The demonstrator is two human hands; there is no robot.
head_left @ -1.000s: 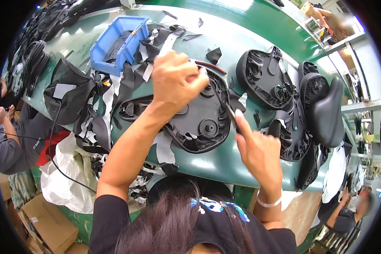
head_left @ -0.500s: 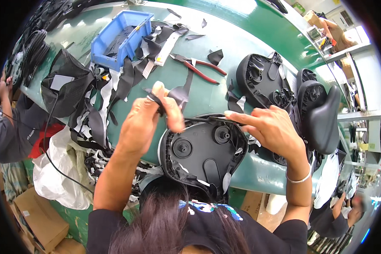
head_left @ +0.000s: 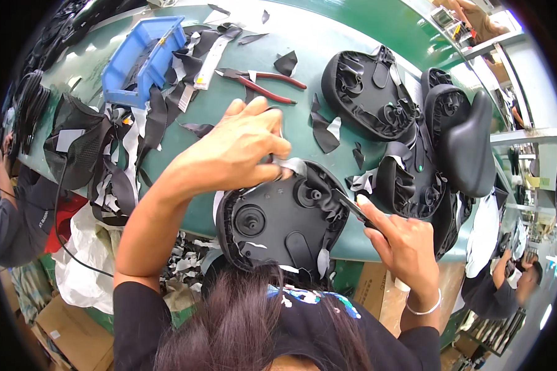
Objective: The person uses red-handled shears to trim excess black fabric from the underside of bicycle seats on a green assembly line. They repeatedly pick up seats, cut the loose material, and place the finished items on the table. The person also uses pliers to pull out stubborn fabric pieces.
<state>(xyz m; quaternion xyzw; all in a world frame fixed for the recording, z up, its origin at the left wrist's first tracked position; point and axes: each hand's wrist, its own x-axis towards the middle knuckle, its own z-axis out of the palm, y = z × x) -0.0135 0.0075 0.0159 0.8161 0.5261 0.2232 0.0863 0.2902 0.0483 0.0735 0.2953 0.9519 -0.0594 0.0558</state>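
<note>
An upturned black bicycle saddle sits at the table's near edge, its base plate and two round bosses facing up. Over its far rim, my left hand is closed on a strip of black saddle cover; the fingertips are partly hidden. At the saddle's right rim my right hand grips a slim dark knife, its tip against the gathered cover. Beyond my left hand lie red-handled pliers.
A blue bin stands at the far left beside black scraps and a mesh bag. More upturned saddles and an upright one crowd the right. Two people work nearby, left and right.
My left hand has come down and right onto the saddle's far rim, gripping cover there. My right hand and the knife have moved down along the right rim. The view has shifted.
</note>
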